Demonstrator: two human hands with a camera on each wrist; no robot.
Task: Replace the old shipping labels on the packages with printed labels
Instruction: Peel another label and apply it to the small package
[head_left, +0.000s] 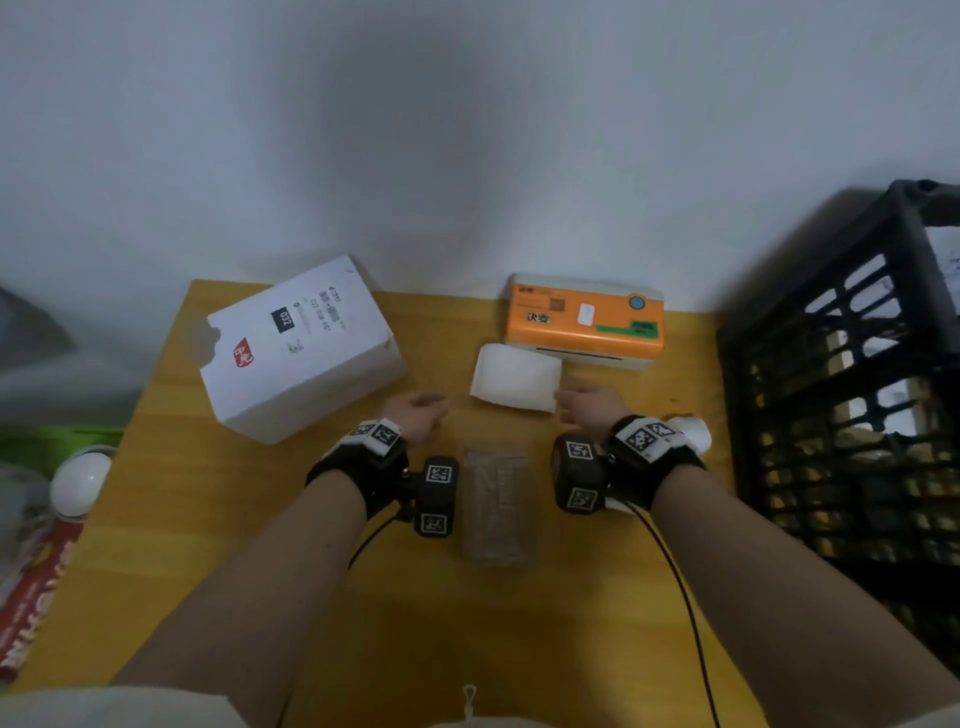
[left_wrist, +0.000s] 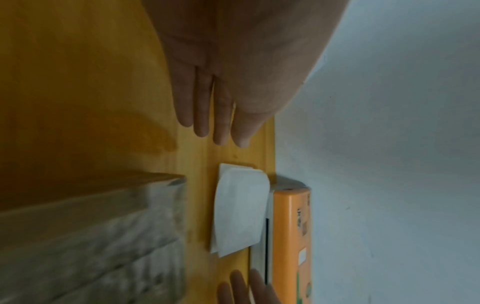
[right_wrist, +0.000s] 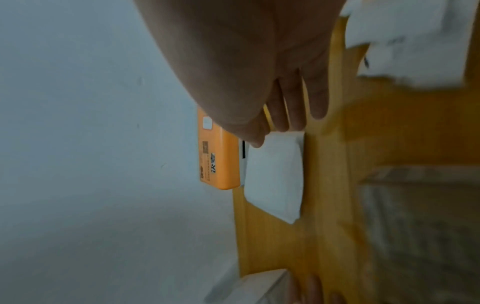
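Note:
A white package box (head_left: 298, 345) with a printed shipping label (head_left: 311, 317) lies at the back left of the yellow table (head_left: 171, 545). An orange label printer (head_left: 584, 319) (left_wrist: 291, 236) (right_wrist: 219, 162) stands at the back right. A stack of blank white labels (head_left: 514, 376) (left_wrist: 240, 211) (right_wrist: 275, 176) lies in front of its slot. My left hand (head_left: 421, 410) (left_wrist: 215, 115) hovers left of the stack, fingers straight, empty. My right hand (head_left: 587, 402) (right_wrist: 285, 107) hovers at the stack's right corner, fingers straight, empty.
A clear plastic sleeve (head_left: 498, 506) lies on the table between my wrists. Crumpled white paper (head_left: 693, 431) sits behind my right wrist. A black plastic crate (head_left: 852, 374) stands at the right. A white bulb (head_left: 80, 483) and a red box (head_left: 34, 597) lie off the left edge.

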